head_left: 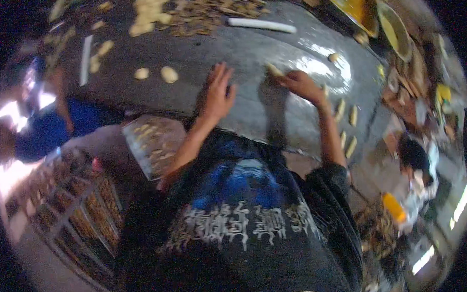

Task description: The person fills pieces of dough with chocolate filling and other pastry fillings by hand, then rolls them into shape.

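My left hand (220,95) is over the grey worktable (184,60) with its fingers stretched out and nothing in them. To its right, my right hand (304,86) has its fingers closed on the end of a pale dough roll (273,69). Several similar dough rolls (353,115) lie in short rows beside my right forearm. Two flattened dough pieces (170,74) rest on the table left of my left hand. A small lump of dough (334,57) sits on the shiny, wet-looking patch beyond my right hand.
A white rod (261,25) lies across the far side, and another white rod (86,60) lies at the left. Many pale dough pieces (149,12) and brown pieces (198,16) cover the far edge. A tray (140,154) is by my left elbow; a person (416,163) is at the right.
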A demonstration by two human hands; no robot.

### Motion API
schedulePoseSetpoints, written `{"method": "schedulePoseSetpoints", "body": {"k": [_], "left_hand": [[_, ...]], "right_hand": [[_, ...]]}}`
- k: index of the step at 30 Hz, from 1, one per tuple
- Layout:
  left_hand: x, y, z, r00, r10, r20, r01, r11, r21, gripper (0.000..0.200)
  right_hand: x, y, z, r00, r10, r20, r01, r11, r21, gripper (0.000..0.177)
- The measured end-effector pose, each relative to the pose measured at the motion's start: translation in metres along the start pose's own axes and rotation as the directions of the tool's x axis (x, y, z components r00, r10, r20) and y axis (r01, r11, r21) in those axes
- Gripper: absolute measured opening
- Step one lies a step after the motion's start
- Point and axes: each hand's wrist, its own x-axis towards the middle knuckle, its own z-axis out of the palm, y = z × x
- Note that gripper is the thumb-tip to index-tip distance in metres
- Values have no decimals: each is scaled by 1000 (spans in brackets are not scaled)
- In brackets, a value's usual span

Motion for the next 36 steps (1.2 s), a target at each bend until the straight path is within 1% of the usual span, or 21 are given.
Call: {"method": "schedulePoseSetpoints", "body": {"k": [1,4,5,6,8,10,12,14,15,18,20,21,22,23,24,25,27,28,29,31,36], "left_hand": [[-7,-1,-4,1000,-28,-11,29,998,56,45],[-25,4,-17,986,-124,-110,124,992,-10,41],[-33,2,-13,970,-196,-145,189,980,-59,40],[-39,0,-15,956,-239,-172,229,970,-80,40],[-49,-6,-18,926,-313,-212,291,948,-128,39],[-52,-18,-19,908,-276,-316,263,961,-87,37],[-56,-21,-29,870,-313,-381,310,948,-72,36],[-54,-34,-52,831,-266,-489,273,960,-59,33],[-55,-40,-58,811,-297,-504,308,949,-63,33],[-60,-72,-82,755,-330,-567,340,936,-93,31],[-57,-90,-97,711,-416,-566,417,899,-137,30],[-57,-112,-94,690,-416,-593,312,909,-275,26],[-54,-118,-103,682,-484,-548,354,874,-332,25],[-53,-118,-115,679,-545,-492,391,836,-386,25],[-51,-119,-124,685,-598,-416,427,792,-437,24],[-51,-125,-129,709,-605,-362,448,783,-431,25],[-58,-166,-122,808,-502,-308,359,835,-418,30],[-47,-153,-125,766,-603,-221,419,730,-540,30],[-39,-138,-136,714,-691,-117,485,608,-629,31],[-38,-137,-139,685,-727,51,547,466,-696,33],[-14,-80,-118,841,-539,52,449,642,-621,40]], "right_hand": [[-33,1,-5,999,-15,-49,40,819,573,41],[-111,44,-61,920,74,-386,212,733,646,46],[-140,24,-86,760,250,-600,140,838,527,45],[-164,20,-109,643,167,-747,276,860,429,43],[-182,8,-131,103,9,-995,357,933,46,46],[-177,40,-130,-65,-125,-990,-149,982,-114,42],[-136,148,-105,221,10,-975,-776,607,-170,38],[-144,164,-46,487,-59,-871,-768,446,-459,38],[-139,120,-35,441,169,-882,-792,536,-293,39],[-110,82,-12,320,-204,-925,-663,650,-373,46],[-67,12,10,389,-100,-916,-72,988,-138,40],[-41,-19,25,575,-107,-811,-149,961,-233,39],[5,-38,55,721,-64,-690,170,982,86,47],[18,-106,62,799,-235,-554,255,966,-41,51],[30,-177,69,834,-393,-387,373,919,-129,56],[83,-189,106,713,-589,-380,593,796,-122,49],[136,-234,142,634,-692,-345,705,701,-111,44],[177,-234,172,559,-797,-230,680,599,-423,38],[178,-251,173,606,-731,-314,645,682,-344,30],[171,-260,148,766,-634,-108,611,769,-188,25],[84,-245,103,741,-474,-476,615,764,197,26]]}}
